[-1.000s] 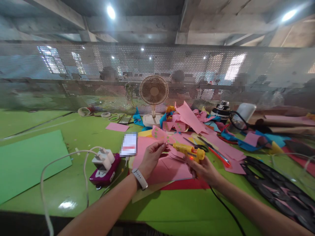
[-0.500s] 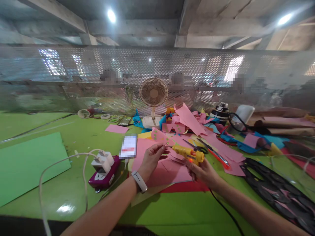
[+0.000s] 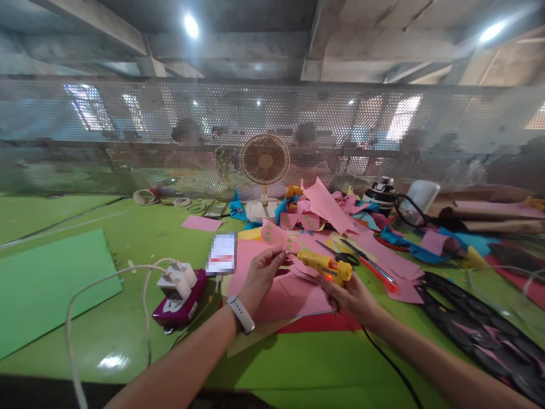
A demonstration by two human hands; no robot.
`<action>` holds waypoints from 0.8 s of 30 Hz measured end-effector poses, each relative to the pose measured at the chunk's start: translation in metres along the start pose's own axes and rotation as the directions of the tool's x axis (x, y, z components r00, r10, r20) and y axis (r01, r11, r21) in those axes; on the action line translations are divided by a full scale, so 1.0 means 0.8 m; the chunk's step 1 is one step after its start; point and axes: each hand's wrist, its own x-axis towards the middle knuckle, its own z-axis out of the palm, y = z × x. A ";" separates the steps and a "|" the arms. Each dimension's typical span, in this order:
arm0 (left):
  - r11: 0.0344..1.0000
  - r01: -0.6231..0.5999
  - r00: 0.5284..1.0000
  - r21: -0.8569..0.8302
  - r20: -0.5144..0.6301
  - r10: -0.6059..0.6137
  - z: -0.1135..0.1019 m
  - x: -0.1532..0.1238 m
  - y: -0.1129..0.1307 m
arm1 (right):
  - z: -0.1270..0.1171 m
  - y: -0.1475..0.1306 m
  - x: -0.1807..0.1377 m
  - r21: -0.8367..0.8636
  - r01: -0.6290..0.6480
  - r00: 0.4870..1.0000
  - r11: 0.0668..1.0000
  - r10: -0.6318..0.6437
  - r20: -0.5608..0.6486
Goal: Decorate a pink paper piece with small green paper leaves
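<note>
My right hand (image 3: 347, 292) grips a yellow glue gun (image 3: 326, 267), its red light lit and its nozzle pointing left. Close to the nozzle tip, my left hand (image 3: 266, 272) is closed in a pinch. What sits between those fingertips is too small to make out. Under both hands lie pink paper sheets (image 3: 255, 250), with a red sheet (image 3: 321, 325) below them. A black cord (image 3: 389, 363) runs from the glue gun toward the front edge. Black-handled scissors (image 3: 347, 258) lie just behind the gun.
A phone (image 3: 222, 254) and a purple power strip (image 3: 198, 298) with white chargers lie left. Behind stands a small fan (image 3: 264, 162) beside heaped pink paper scraps (image 3: 327, 204). A utility knife (image 3: 377, 272) and black tray (image 3: 481, 335) are right. Green paper (image 3: 55, 289) lies far left.
Both hands and the glue gun stay almost in place. The view has shifted very slightly.
</note>
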 end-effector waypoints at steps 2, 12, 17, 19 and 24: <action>1.000 -0.004 1.000 0.000 0.002 0.004 0.000 0.000 0.000 | -0.001 0.000 0.000 0.006 0.004 1.000 1.000 -0.004 0.005; 1.000 0.003 1.000 -0.005 -0.004 -0.003 0.000 0.001 0.000 | -0.001 -0.002 -0.001 -0.016 -0.017 1.000 1.000 0.017 0.004; 1.000 -0.002 1.000 -0.003 0.005 0.002 0.000 0.001 0.000 | 0.000 -0.003 -0.001 -0.018 -0.019 1.000 1.000 0.019 0.002; 1.000 0.001 1.000 -0.002 0.001 -0.001 0.000 0.000 0.000 | 0.000 -0.002 -0.001 -0.024 -0.011 1.000 1.000 0.011 0.007; 1.000 0.001 1.000 0.004 -0.007 -0.001 0.001 -0.001 0.000 | 0.000 -0.003 -0.001 -0.012 -0.002 1.000 1.000 0.002 0.005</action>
